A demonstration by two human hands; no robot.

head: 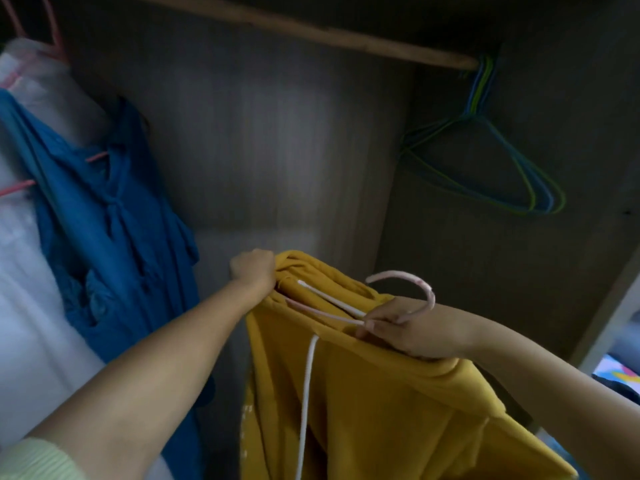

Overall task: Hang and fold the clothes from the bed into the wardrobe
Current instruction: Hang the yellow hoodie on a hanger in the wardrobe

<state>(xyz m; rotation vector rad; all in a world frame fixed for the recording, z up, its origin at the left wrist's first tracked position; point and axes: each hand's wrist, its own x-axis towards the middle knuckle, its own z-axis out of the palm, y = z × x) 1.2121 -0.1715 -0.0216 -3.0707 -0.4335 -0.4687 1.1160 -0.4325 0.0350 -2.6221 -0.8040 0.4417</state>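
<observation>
- Yellow hoodie point(363, 393) is on a pink hanger point(408, 289), held up inside the wardrobe, below the wooden rail point(311, 32) — not hung yet.
- Left hand point(254, 268) is fisted on the far shoulder/neck edge of the hoodie, fingers curled tight round the fabric.
- Right hand point(405, 327) pinches the hanger at the base of its hook, with hoodie fabric bunched under the fingers; hook points up and free.
- White drawstring point(308, 386) dangles down the front.
- Step in hand, as I read it: lift and hook onto the rail.
- To do it well: keep the right hand's grip at the hook base, raise the hook above the rail, drop it over the open stretch between the blue dress point(114, 209) on the left and the empty wire hangers point(491, 164) on the right.
- Left hand should hold the shoulder seated until the hanger bears weight, then release — the fabric looks bunched at the neck, so smooth it and check both shoulders sit level.
</observation>
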